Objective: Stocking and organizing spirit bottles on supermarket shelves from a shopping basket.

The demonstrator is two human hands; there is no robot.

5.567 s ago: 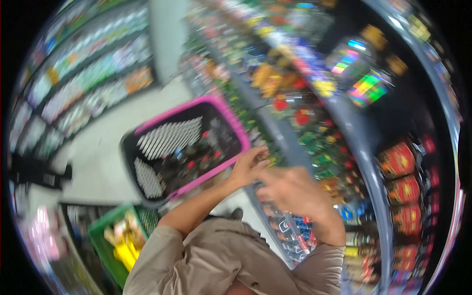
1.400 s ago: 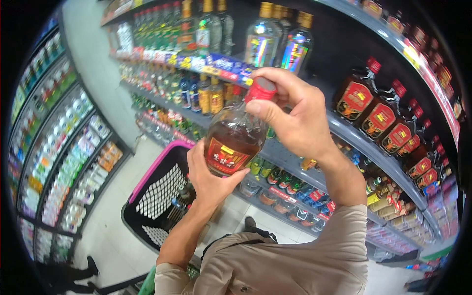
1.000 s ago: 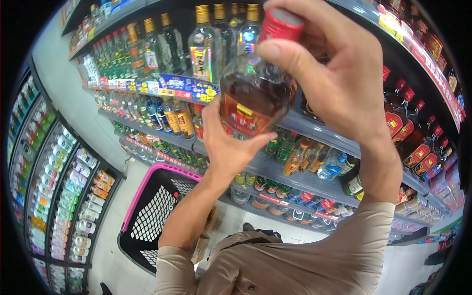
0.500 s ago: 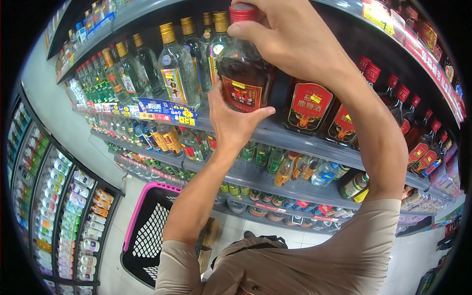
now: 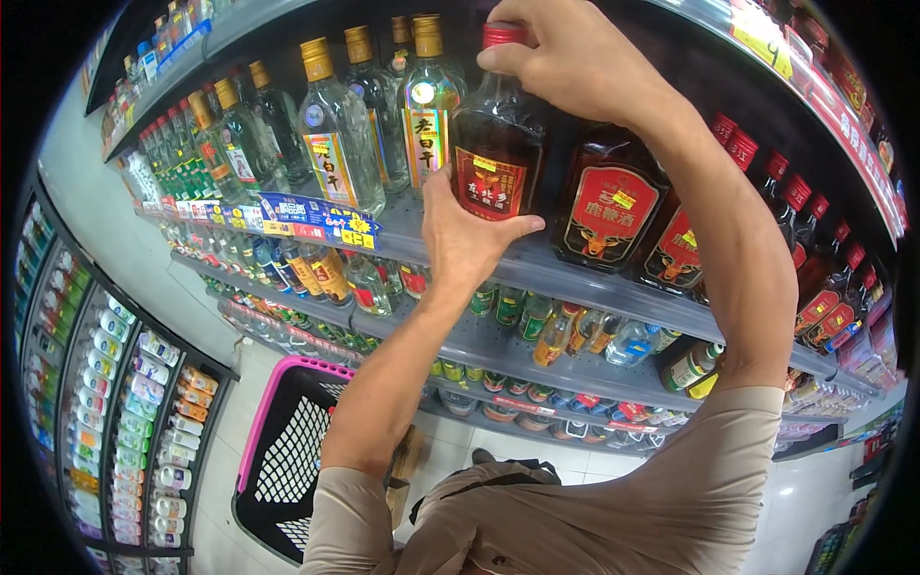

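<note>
The flat glass bottle of dark brown drink [image 5: 498, 144] is at the front of the grey shelf [image 5: 546, 273]. It points straight up, long way up and down, its red label facing out. The right hand [image 5: 575, 62] pinches its round red cap [image 5: 504, 34]. The left hand [image 5: 468, 235] cups the bottom, thumb and fingers gripping it. A clear, gold-capped bottle [image 5: 424, 105] is just beside it.

A red-capped liquor bottle [image 5: 498, 144], held tilted well short of the upper shelf [image 5: 537, 270] moments ago, is now upright there between a gold-capped clear bottle [image 5: 428, 120] and a red-labelled dark bottle [image 5: 609, 196]. The right-hand fingers [image 5: 505, 59] and left-hand fingers [image 5: 523, 227], first seen beside the pink-rimmed basket [image 5: 264, 412] without it, grip its cap and lower body.
</note>
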